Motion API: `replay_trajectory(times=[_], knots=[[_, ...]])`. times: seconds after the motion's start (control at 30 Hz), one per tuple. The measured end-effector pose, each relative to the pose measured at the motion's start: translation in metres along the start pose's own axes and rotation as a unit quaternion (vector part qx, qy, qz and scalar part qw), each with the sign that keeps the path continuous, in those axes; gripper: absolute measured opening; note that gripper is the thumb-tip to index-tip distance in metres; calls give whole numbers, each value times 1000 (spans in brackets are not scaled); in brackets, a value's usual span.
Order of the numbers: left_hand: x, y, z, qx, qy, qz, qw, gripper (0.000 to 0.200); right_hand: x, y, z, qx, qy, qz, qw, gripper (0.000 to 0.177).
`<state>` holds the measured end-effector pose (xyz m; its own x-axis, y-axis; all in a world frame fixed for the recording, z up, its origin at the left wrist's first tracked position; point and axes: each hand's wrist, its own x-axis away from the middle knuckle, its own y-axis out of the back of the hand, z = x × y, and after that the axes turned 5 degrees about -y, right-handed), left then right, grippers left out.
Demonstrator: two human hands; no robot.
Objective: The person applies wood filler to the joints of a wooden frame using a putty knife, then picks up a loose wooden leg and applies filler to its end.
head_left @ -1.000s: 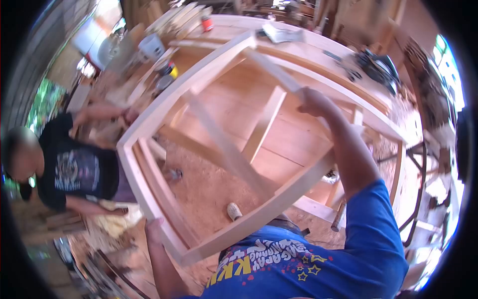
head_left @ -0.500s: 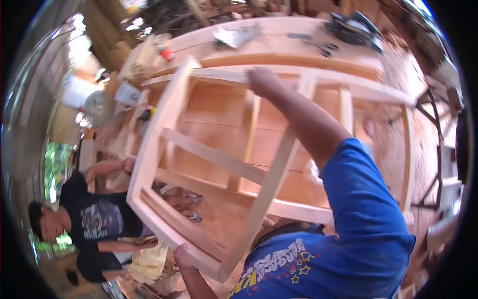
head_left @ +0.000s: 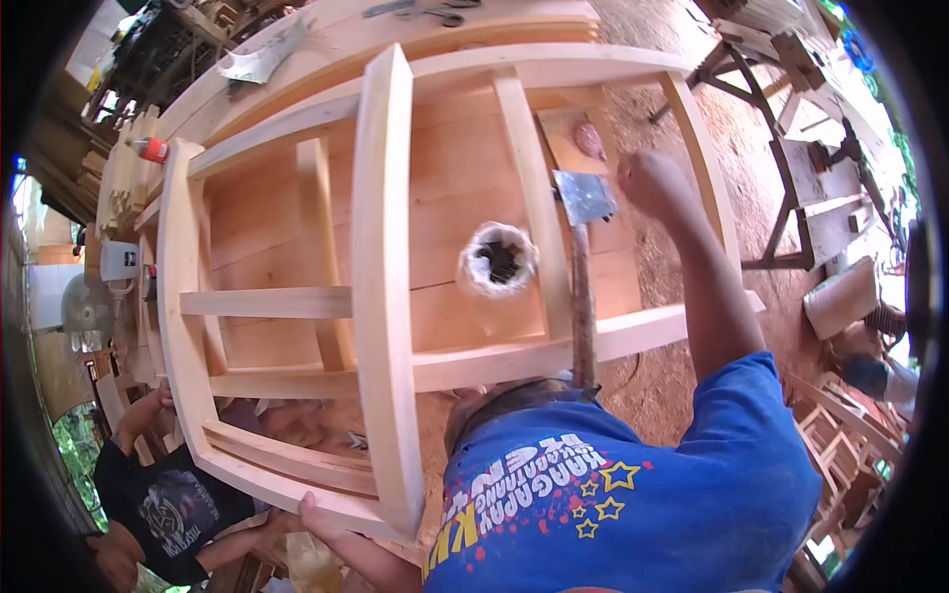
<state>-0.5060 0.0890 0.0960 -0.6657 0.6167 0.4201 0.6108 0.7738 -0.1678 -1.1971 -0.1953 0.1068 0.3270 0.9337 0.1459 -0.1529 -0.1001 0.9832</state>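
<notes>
Small frame [head_left: 388,247], bare wood: left of centre, tilted across the left part of the big frame [head_left: 638,334]. Contact between the two: can't tell. Left hand [head_left: 314,516], bottom of the frame, grips the small frame's lower rail near the corner, fingers wrapped, partly hidden by the wood. Right hand [head_left: 650,183], right of centre, blurred, fingers curled; whether they close on anything, can't tell. Nearest to it: a hatchet [head_left: 586,198], its handle running down across the big frame's near rail.

Handling, by judgement: stiff, moderate weight, more awkward than heavy. Dry, unfinished faces should give good grip, little slip. Best hold is the thick outer rails, one hand each side, close to the corners. The thin crosspiece [head_left: 267,302] looks a poor handle (joints might rack if hauled on there). Not fragile, though corners could dent.

Containers: a bag [head_left: 473,265] near centre, pale crumpled rim, mouth open upward; dark bits inside, too small to name. White tub [head_left: 120,260] at left edge, contents not visible. Bottle [head_left: 153,149], red top, upper left; level inside can't be read.

Co-worker [head_left: 178,509], lower left, dark shirt, one hand near the small frame's left rail, the other near its bottom rail.
</notes>
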Motion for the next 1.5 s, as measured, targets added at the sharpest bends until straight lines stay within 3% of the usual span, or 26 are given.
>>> replay_trajectory(times=[0.1, 0.17, 0.23, 0.3, 0.4, 0.5, 0.53, 0.63, 0.73, 0.8, 0.87, 0.97, 1.1, 1.2, 1.5], knots=[[-2, -8, -7, -78, -56, -76, 992, 85, 45, -20, -9, -79, -88, 106, 987, 41], [-5, -17, -15, -203, -154, -141, 957, 86, 49, -42, -16, -168, -152, 41, 973, 53], [-11, -35, -35, -395, -290, -136, 861, 88, 47, -67, -18, -237, -191, -9, 953, 63], [-10, -59, -63, -572, -423, -125, 692, 90, 29, -77, -14, -280, -194, -40, 939, 70], [31, -154, -69, -515, -431, -20, 741, 90, 17, -70, -9, -215, -206, 21, 955, 66], [60, -202, -45, -469, -411, 106, 774, 87, 8, -60, -39, -427, -188, 268, 843, 49], [73, -210, -36, -482, -396, 138, 769, 86, 18, -52, -48, -561, -151, 297, 758, 33], [105, -233, -7, -520, -366, 205, 744, 83, 50, -1, -53, -713, -162, 176, 659, 16], [110, -234, 15, -553, -403, 231, 692, 82, 34, -10, -98, -671, 47, 76, 736, 15], [107, -230, 18, -579, -387, 215, 685, 82, 31, 17, -89, -420, 95, 9, 903, 24], [107, -236, 23, -590, -389, 196, 679, 81, 20, 39, -75, -130, 181, -56, 973, 30], [102, -237, 28, -606, -403, 190, 659, 80, -5, 22, -83, -56, 303, -94, 947, 32], [104, -241, 33, -625, -394, 165, 653, 81, -28, 9, -92, 3, 379, -119, 918, 37], [105, -244, 35, -634, -389, 154, 651, 82, -45, -3, -101, 3, 417, -84, 905, 46], [107, -253, 36, -651, -373, 132, 648, 83, -75, -6, -102, -36, 401, -9, 915, 46]])
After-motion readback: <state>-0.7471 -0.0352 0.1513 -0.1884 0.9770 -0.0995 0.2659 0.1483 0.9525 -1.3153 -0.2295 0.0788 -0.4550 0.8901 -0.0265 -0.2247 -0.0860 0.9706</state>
